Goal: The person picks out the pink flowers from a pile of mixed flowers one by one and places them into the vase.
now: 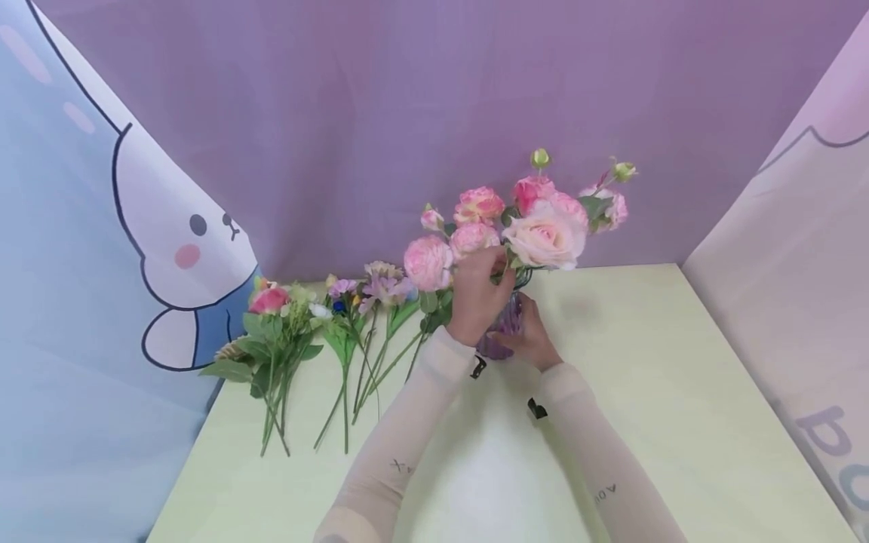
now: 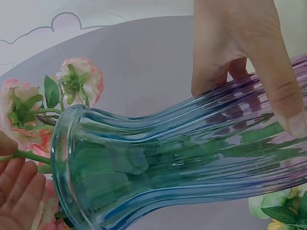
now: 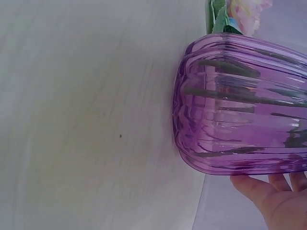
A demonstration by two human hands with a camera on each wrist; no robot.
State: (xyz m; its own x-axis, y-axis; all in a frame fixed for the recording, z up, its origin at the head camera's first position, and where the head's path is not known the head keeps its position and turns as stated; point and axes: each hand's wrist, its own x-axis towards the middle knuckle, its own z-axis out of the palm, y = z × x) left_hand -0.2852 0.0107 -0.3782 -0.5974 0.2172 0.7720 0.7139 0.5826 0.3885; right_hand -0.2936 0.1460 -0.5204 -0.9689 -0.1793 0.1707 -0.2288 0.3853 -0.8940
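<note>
A ribbed glass vase [image 2: 158,158], blue-green at the mouth and purple at the base, stands on the table with several pink roses [image 1: 545,234] in it. My left hand [image 1: 478,294] is at the vase's mouth. In the left wrist view its thumb and fingers pinch a green stem [image 2: 31,156] just outside the rim. My right hand [image 1: 532,335] grips the lower body of the vase from the right, its fingers [image 3: 254,188] along the glass in the right wrist view. Through the purple base [image 3: 225,115], dark stems show inside.
Left of the vase, loose flowers lie on the pale table [image 1: 638,392]: a leafy bunch with a deep pink rose [image 1: 269,300], then purple blossoms [image 1: 387,290] on long stems. A purple cloth [image 1: 380,113] hangs behind, and printed cloths stand at both sides.
</note>
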